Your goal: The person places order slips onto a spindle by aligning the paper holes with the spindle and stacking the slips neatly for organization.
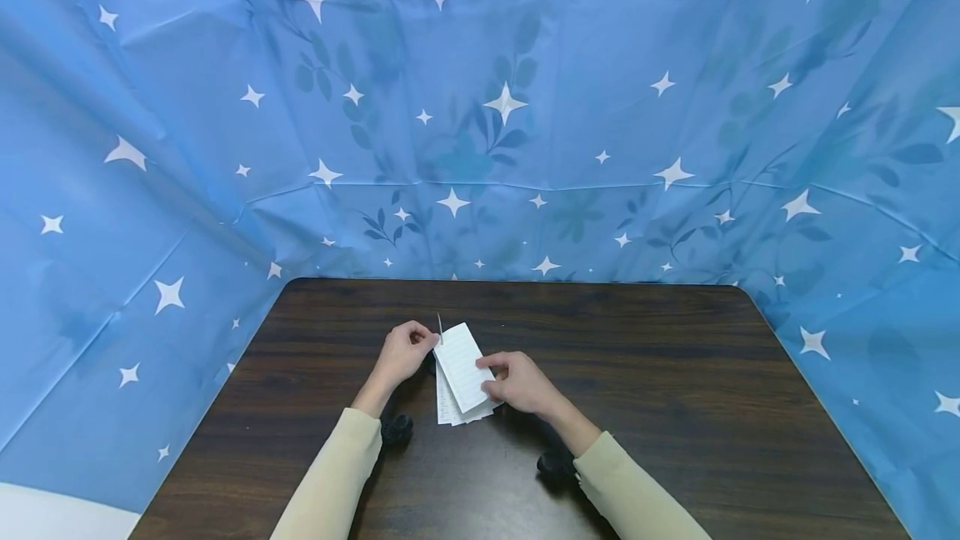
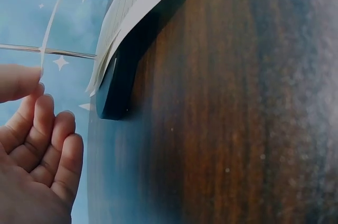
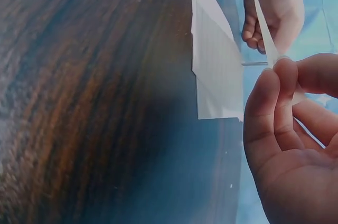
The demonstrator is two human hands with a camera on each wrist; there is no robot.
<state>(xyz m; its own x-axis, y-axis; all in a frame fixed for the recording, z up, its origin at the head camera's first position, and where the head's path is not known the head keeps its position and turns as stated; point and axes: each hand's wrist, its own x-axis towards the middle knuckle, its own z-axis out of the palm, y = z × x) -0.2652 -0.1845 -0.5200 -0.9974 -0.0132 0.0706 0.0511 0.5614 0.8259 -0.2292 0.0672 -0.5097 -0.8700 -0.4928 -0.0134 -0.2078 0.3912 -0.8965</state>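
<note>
A white paper slip (image 1: pixel 460 365) with faint lines is held between both hands, threaded on the thin metal spike (image 1: pixel 440 326) of a bill spike. My left hand (image 1: pixel 406 354) pinches its upper left corner beside the spike. My right hand (image 1: pixel 525 383) pinches the slip's right edge between thumb and fingers. Below it, apart from it, a stack of slips (image 2: pixel 132 10) lies on the bill spike's black base (image 2: pixel 113 94). In the right wrist view the stack (image 3: pixel 216 71) is fanned unevenly, and the spike (image 3: pixel 254 64) runs from it to the raised slip.
The dark wood-grain table (image 1: pixel 660 390) carries the bill spike near its middle. A blue curtain with white stars (image 1: pixel 487 107) hangs behind and beside the table. Black wrist devices (image 1: pixel 397 430) sit under both forearms, which are in pale yellow sleeves.
</note>
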